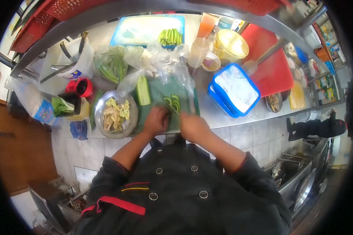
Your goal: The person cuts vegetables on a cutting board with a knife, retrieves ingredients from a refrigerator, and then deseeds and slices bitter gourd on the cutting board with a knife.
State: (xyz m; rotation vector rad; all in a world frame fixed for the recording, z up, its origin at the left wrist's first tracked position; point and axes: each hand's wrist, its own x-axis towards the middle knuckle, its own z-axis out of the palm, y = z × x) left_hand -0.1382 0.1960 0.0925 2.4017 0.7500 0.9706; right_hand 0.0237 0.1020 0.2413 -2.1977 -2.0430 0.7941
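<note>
On the green cutting board (151, 113), my right hand (192, 126) is closed round the handle of a knife (171, 108), whose blade points up and left beside green vegetable pieces (175, 102). My left hand (157, 120) rests on the board just left of the blade, fingers curled; what they hold, if anything, is hidden. Farther up the board lies a halved cucumber (143, 91), pale cut face upward. Left of the board is a metal bowl (99, 113) of pale and green scraps.
Plastic bags (164, 64) cover the board's far side. A blue board (115, 37) with cut green strips lies behind. To the right are a blue-rimmed container (237, 88) and a red board (264, 58). Another person (319, 126) stands at far right.
</note>
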